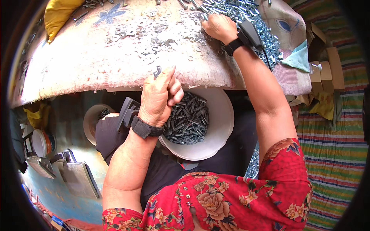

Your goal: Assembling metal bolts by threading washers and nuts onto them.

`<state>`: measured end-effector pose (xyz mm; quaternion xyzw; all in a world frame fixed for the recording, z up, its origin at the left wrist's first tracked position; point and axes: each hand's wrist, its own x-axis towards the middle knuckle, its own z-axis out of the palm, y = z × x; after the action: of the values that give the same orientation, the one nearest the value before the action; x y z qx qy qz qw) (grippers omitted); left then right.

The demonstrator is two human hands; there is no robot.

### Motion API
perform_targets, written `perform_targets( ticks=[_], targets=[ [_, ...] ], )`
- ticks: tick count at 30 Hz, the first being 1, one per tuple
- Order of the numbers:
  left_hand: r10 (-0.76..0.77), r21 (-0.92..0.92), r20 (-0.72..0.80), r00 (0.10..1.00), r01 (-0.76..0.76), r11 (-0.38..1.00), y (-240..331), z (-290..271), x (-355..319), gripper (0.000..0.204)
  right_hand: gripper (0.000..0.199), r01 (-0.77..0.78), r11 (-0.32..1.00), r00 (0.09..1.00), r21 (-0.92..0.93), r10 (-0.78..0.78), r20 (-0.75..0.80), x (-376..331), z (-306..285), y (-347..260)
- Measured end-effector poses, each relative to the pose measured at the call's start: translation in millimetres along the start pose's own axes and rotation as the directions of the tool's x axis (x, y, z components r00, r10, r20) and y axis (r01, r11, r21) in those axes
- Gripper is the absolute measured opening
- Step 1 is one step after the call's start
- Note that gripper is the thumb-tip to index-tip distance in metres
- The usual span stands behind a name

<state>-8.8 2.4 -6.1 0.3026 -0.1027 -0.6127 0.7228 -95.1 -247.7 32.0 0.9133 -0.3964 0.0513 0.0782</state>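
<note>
My left hand [158,95] is closed above the table's near edge, with a threaded bolt [157,72] poking up beside its thumb. Its curled fingers hide the rest of the bolt. Farther off on the right, my right hand [220,27] reaches to the near left side of a heap of shiny bolts [266,32]. The fingers there are bent together, and what they grip is hidden. Flat metal washers [156,41] lie scattered on the cloth left of that hand. Below my left hand, a white bucket [225,123] between my legs holds many darker bolts [190,119].
A worn pale cloth [69,61] covers the table. A yellow cloth [58,17] lies far left, a light-blue rag [298,57] at right. Cardboard boxes [335,69] stand beside the table's right end. A smaller tub [90,123] and a metal dustpan-like piece [79,179] are lower left.
</note>
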Motion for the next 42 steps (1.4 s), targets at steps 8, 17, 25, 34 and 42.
perform_targets(
  ticks=[8, 17, 25, 34, 42],
  targets=[
    [0.031, -0.192, -0.013, 0.999, -0.033, 0.981, 11.5, 10.0, 3.0, 0.036, 0.031, 0.459, 0.745, 0.874, 0.484, -0.478, -0.092, -71.0, -38.2, -70.0],
    [0.039, -0.180, -0.009, 0.999, -0.040, 0.983, 15.7, -3.8, 8.6, 0.023, 0.034, -0.061, 0.988, 0.980, 0.143, 0.086, -0.179, 77.9, 14.2, -33.5],
    [0.001, -0.148, -0.136, 0.991, -0.021, 0.989, 24.2, 3.0, 3.1, 0.022, 0.034, -0.120, 0.965, 0.991, 0.235, 0.130, -0.031, 117.8, 17.1, 17.0],
    [-0.042, -0.060, -0.138, 0.990, 0.034, 0.998, 22.9, 1.0, 7.3, 0.020, 0.041, -0.108, 0.994, 0.983, -0.032, 0.101, -0.156, 117.1, 41.9, 21.9],
    [-0.006, -0.098, -0.090, 0.996, -0.003, 0.995, 21.8, -2.5, 9.4, 0.038, 0.025, 0.089, 0.375, 0.963, 0.923, -0.269, 0.016, -11.2, -14.0, -39.6]
  ],
)
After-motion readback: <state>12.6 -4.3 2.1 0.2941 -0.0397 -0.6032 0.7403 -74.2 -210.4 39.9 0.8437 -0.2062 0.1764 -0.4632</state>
